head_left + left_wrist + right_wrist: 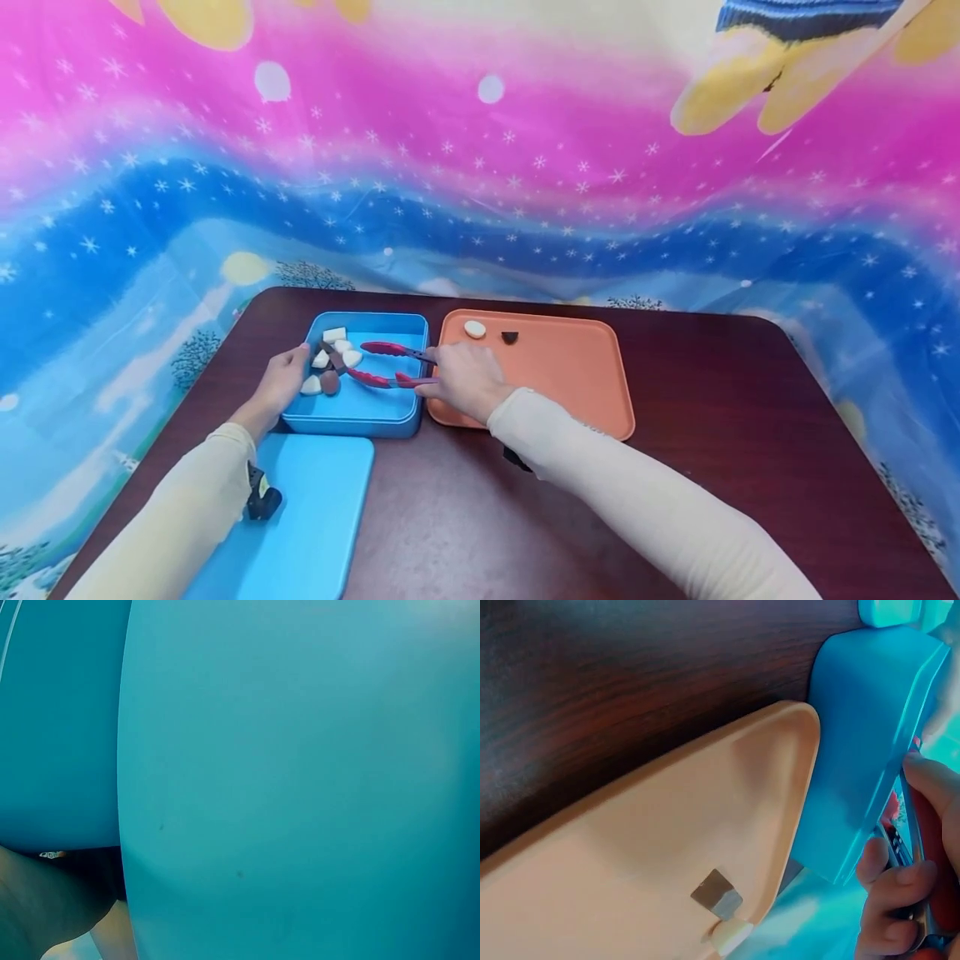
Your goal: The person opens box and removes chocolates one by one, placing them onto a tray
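Note:
My left hand (pixel 279 385) grips the left wall of a light blue lunch box (pixel 352 425), thumb at the rim. Red-tipped tongs (pixel 372 380) are in my right hand (pixel 468 379), which reaches over the box's right side. Their two arms stand spread apart, tips pointing left at a cluster of small white and brown chocolate-like pieces (pixel 330 382) along the box's left side. In the right wrist view, fingers (pixel 900 889) curl round the tongs' red handle (pixel 930 847). The left wrist view is mostly filled by blue plastic (pixel 285 765).
An orange tray (pixel 570 375) stands right beside the box, with a white oval piece (pixel 475 330) and a dark brown piece (pixel 510 337) near its far left corner. A flat blue lid (pixel 322 500) lies in front of the box on the dark wooden table (pixel 720 417). A printed cloth (pixel 450 167) hangs behind.

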The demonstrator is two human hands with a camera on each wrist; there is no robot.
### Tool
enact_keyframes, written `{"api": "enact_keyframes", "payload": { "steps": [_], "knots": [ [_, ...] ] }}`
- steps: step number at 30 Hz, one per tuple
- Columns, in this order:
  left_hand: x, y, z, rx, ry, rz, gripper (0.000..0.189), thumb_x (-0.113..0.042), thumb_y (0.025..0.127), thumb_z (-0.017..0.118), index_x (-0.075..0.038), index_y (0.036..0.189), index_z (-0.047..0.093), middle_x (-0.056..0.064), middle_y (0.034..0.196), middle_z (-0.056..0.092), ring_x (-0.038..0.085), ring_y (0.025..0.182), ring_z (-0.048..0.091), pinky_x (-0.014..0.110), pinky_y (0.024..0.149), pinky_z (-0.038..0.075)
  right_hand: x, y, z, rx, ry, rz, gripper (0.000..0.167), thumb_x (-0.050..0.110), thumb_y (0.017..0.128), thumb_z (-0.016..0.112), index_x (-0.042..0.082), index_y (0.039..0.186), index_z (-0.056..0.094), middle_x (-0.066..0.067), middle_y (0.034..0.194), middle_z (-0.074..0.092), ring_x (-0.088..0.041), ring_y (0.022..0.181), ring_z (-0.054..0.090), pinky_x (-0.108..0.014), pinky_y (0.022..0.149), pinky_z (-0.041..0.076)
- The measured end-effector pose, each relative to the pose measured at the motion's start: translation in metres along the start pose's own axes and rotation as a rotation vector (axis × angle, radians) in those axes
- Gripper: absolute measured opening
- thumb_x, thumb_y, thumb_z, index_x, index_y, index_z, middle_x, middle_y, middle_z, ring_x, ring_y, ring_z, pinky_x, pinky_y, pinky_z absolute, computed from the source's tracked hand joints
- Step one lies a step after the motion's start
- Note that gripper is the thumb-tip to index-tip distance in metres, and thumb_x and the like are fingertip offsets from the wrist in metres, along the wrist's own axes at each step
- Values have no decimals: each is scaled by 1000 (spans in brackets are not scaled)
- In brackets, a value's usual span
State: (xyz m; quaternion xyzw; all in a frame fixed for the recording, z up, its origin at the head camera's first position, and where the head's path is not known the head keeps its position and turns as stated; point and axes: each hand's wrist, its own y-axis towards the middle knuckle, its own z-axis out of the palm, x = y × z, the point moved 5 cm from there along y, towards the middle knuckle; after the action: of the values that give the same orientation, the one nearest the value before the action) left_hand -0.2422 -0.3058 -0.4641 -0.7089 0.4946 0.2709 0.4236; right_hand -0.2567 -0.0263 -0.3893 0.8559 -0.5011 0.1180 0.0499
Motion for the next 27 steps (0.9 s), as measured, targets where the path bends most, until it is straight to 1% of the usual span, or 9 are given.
{"api": "enact_keyframes", "payload": {
  "steps": [3, 7, 10, 14, 16, 20, 23, 27],
  "knots": [
    [1, 0, 2, 6, 3, -16, 79, -58, 107, 13, -2, 162, 3, 27, 168, 9, 51, 154, 10, 72, 121, 16, 1, 3, 1, 5, -24, 4, 59, 54, 86, 76, 22, 134, 68, 7, 64, 59, -10, 63, 56, -22, 45, 44],
    [2, -1, 2, 2, 9, -17, 80, -60, 106, 12, -3, 162, 2, 27, 168, 7, 52, 154, 10, 72, 121, 15, 2, 5, 3, 14, -34, 13, 57, 54, 86, 75, 22, 133, 68, 5, 66, 60, -11, 62, 56, -24, 44, 43],
    [1, -2, 2, -2, 11, -6, 80, -59, 106, 12, -2, 161, 3, 28, 168, 7, 52, 154, 10, 71, 121, 15, 4, 7, 4, 18, -43, 19, 51, 54, 87, 75, 20, 126, 71, 5, 66, 60, -11, 62, 56, -24, 44, 42],
    [1, -3, 2, -3, 13, -7, 78, -57, 107, 12, -1, 161, 4, 28, 168, 7, 51, 154, 9, 70, 122, 15, 7, 9, 5, 27, -36, 34, 42, 54, 87, 75, 18, 109, 72, 4, 67, 58, -12, 63, 55, -25, 46, 40],
    [2, -2, 2, -4, 13, -3, 78, -56, 107, 12, -1, 161, 4, 28, 168, 8, 51, 154, 9, 69, 122, 15, 8, 10, 6, 33, -20, 45, 41, 53, 86, 76, 18, 106, 72, 3, 67, 57, -13, 63, 55, -26, 47, 39],
    [1, -1, 1, -8, 10, 12, 79, -56, 107, 12, 1, 161, 6, 29, 167, 8, 51, 154, 9, 68, 123, 15, 9, 13, 4, 41, 13, 58, 44, 51, 85, 78, 18, 115, 74, 3, 67, 58, -13, 63, 56, -26, 47, 38],
    [0, -1, 0, -13, 5, 6, 78, -56, 107, 12, 0, 161, 5, 28, 168, 8, 51, 155, 9, 68, 123, 15, 10, 14, 4, 46, 25, 59, 47, 49, 85, 79, 19, 121, 73, 4, 68, 61, -13, 65, 57, -26, 47, 40],
    [1, 0, 1, -13, 3, -7, 77, -56, 107, 11, 0, 161, 5, 28, 168, 7, 50, 155, 8, 67, 123, 15, 11, 13, 4, 53, 27, 52, 44, 48, 86, 79, 18, 118, 74, 5, 69, 61, -14, 65, 57, -25, 48, 41]
  ]
}}
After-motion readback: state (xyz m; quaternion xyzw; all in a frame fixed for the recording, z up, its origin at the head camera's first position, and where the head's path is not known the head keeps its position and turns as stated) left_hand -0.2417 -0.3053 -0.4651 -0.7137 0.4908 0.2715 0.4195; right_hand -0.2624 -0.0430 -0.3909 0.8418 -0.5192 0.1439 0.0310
